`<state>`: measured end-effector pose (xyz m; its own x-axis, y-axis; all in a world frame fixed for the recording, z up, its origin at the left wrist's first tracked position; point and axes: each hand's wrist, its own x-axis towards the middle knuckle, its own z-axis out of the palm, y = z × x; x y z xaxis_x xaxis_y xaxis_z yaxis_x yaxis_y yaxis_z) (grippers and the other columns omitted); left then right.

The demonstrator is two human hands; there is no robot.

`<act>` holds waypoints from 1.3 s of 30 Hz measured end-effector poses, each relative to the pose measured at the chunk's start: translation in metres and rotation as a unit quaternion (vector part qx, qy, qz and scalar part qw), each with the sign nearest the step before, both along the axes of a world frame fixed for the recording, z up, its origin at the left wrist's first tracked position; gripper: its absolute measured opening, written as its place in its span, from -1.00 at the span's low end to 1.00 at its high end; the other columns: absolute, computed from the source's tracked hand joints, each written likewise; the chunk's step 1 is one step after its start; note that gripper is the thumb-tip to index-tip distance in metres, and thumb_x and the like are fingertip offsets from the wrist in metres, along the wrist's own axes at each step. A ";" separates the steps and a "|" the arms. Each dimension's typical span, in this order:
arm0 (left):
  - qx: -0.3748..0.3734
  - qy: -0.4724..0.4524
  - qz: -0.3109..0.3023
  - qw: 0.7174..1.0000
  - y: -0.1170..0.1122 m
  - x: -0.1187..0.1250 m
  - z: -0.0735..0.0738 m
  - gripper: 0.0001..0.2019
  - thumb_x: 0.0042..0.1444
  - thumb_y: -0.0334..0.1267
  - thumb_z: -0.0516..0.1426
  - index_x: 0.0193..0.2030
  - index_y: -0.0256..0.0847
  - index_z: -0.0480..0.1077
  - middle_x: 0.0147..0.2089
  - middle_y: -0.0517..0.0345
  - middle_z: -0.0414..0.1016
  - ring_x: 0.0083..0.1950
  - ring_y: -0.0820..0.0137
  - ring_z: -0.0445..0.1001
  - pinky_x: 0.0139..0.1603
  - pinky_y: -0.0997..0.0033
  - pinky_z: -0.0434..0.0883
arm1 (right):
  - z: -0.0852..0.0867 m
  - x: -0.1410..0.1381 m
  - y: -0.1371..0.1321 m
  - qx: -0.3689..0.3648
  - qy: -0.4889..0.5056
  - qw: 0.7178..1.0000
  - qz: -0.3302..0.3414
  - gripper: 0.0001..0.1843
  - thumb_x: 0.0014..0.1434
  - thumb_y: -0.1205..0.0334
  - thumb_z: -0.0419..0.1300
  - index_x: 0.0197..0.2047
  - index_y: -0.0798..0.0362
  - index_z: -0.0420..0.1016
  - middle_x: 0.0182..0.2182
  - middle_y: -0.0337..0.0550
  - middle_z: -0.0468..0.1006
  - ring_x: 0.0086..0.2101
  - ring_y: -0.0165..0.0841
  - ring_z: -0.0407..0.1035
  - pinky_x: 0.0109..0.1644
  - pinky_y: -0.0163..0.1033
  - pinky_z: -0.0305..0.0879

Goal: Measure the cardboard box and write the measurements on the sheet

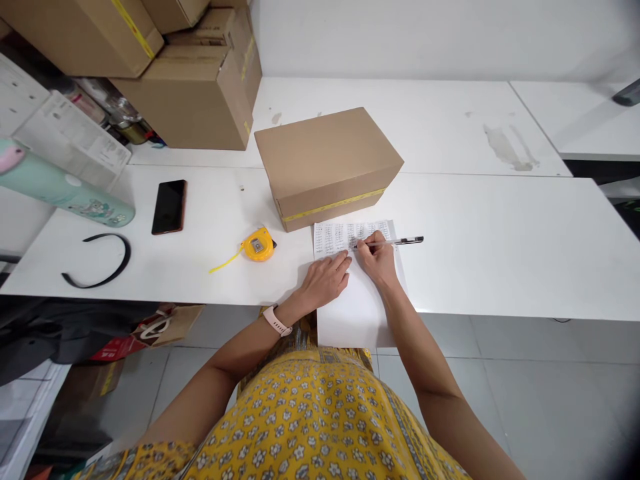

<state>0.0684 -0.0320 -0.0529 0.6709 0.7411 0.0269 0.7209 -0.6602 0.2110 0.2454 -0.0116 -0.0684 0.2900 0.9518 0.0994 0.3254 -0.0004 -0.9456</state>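
Observation:
My right hand (pixel 379 261) grips a pen (pixel 407 241) with a clear barrel and black cap end, its tip down on a sheet of paper (pixel 350 317). Rows of handwriting fill the upper part of the sheet, and its lower end hangs past the table's front edge. Flat on the paper's left side rests my left hand (pixel 325 279), fingers stretched out, holding nothing. Just behind the paper stands a closed cardboard box (pixel 330 160) with a yellow tape strip along its lower side. A yellow tape measure (pixel 259 245) lies left of the paper, its tape end pulled out a little.
A black phone (pixel 169 207), a black headband (pixel 125 257) and a mint-green bottle (pixel 75 193) are at the left of the white table (pixel 500 247). Several cardboard boxes (pixel 195 100) are stacked at the back left. A paper bag (pixel 173 325) sits below the table's edge.

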 end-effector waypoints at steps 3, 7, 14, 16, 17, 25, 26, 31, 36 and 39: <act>0.001 0.000 0.001 1.000 0.000 0.000 0.000 -0.56 0.43 -0.21 -0.05 0.37 -0.27 0.31 0.45 -0.10 0.32 0.14 0.19 0.54 0.12 0.16 0.49 | 0.000 0.000 0.000 -0.001 -0.005 1.000 -0.002 -0.73 0.17 0.16 0.23 -0.47 -0.05 0.22 -0.61 -0.39 0.24 -0.54 -0.42 0.14 -0.40 -0.24 0.08; 0.003 -0.001 0.001 1.000 0.000 0.000 -0.001 -0.56 0.43 -0.21 -0.04 0.37 -0.25 0.31 0.45 -0.09 0.32 0.14 0.19 0.54 0.12 0.17 0.49 | 0.000 0.001 0.000 0.001 -0.004 1.000 0.001 -0.73 0.17 0.14 0.23 -0.46 -0.05 0.23 -0.61 -0.39 0.23 -0.54 -0.43 0.14 -0.40 -0.24 0.08; 0.004 0.000 0.004 1.000 -0.001 0.000 -0.002 -0.55 0.44 -0.21 -0.05 0.38 -0.25 0.32 0.45 -0.08 0.33 0.16 0.18 0.54 0.12 0.18 0.50 | -0.001 0.002 -0.001 0.007 0.009 0.999 -0.039 -0.76 0.14 0.15 0.21 -0.46 -0.04 0.22 -0.61 -0.40 0.24 -0.53 -0.43 0.15 -0.40 -0.26 0.09; 0.005 0.000 0.005 1.000 -0.001 0.000 -0.002 -0.55 0.44 -0.21 -0.05 0.38 -0.24 0.32 0.44 -0.09 0.34 0.16 0.19 0.54 0.13 0.19 0.50 | -0.001 0.003 -0.002 0.004 0.008 0.999 -0.042 -0.76 0.14 0.16 0.20 -0.45 -0.04 0.21 -0.62 -0.41 0.24 -0.53 -0.44 0.14 -0.40 -0.26 0.07; 0.005 0.000 0.005 1.000 0.000 0.000 -0.001 -0.55 0.44 -0.21 -0.05 0.38 -0.24 0.32 0.43 -0.10 0.35 0.16 0.18 0.54 0.13 0.19 0.50 | -0.001 0.003 -0.002 0.001 0.006 0.999 -0.039 -0.77 0.14 0.16 0.20 -0.45 -0.04 0.21 -0.63 -0.42 0.23 -0.54 -0.44 0.14 -0.40 -0.26 0.07; 0.006 -0.001 0.003 1.000 0.000 0.000 -0.001 -0.55 0.43 -0.21 -0.04 0.37 -0.25 0.32 0.44 -0.10 0.34 0.17 0.18 0.53 0.12 0.17 0.51 | 0.000 0.002 -0.005 -0.004 -0.012 1.000 -0.025 -0.76 0.16 0.17 0.19 -0.46 -0.03 0.21 -0.60 -0.40 0.25 -0.52 -0.44 0.16 -0.38 -0.25 0.10; 0.007 -0.001 0.003 1.000 0.000 0.000 -0.001 -0.55 0.43 -0.21 -0.04 0.37 -0.25 0.32 0.44 -0.11 0.34 0.17 0.18 0.53 0.13 0.16 0.51 | 0.001 0.002 -0.004 -0.002 -0.015 1.000 -0.024 -0.76 0.16 0.17 0.19 -0.46 -0.03 0.22 -0.59 -0.40 0.25 -0.52 -0.44 0.16 -0.38 -0.25 0.10; 0.008 0.001 -0.002 1.000 0.000 0.000 -0.002 -0.56 0.44 -0.21 -0.05 0.37 -0.28 0.32 0.44 -0.11 0.33 0.17 0.19 0.53 0.14 0.17 0.50 | 0.003 0.001 -0.004 -0.007 -0.027 0.999 -0.019 -0.76 0.16 0.18 0.19 -0.47 -0.04 0.20 -0.60 -0.40 0.24 -0.54 -0.44 0.16 -0.40 -0.25 0.09; 0.009 0.001 -0.001 1.000 0.000 -0.001 -0.002 -0.55 0.45 -0.21 -0.06 0.37 -0.29 0.32 0.44 -0.12 0.33 0.16 0.18 0.54 0.12 0.15 0.51 | 0.001 0.001 -0.003 0.000 -0.034 0.999 -0.014 -0.75 0.17 0.17 0.18 -0.48 -0.04 0.21 -0.59 -0.39 0.25 -0.53 -0.44 0.17 -0.39 -0.25 0.10; 0.009 0.002 0.000 1.000 0.000 -0.001 -0.002 -0.55 0.44 -0.21 -0.06 0.37 -0.29 0.33 0.44 -0.11 0.33 0.15 0.17 0.54 0.11 0.15 0.51 | 0.000 0.001 -0.004 0.002 -0.031 0.999 -0.012 -0.75 0.17 0.18 0.18 -0.48 -0.04 0.21 -0.60 -0.39 0.25 -0.52 -0.43 0.17 -0.39 -0.25 0.10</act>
<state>0.0676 -0.0317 -0.0549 0.6712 0.7403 0.0374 0.7213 -0.6639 0.1974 0.2466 -0.0151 -0.0688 0.3055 0.9444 0.1215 0.3825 -0.0048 -0.9240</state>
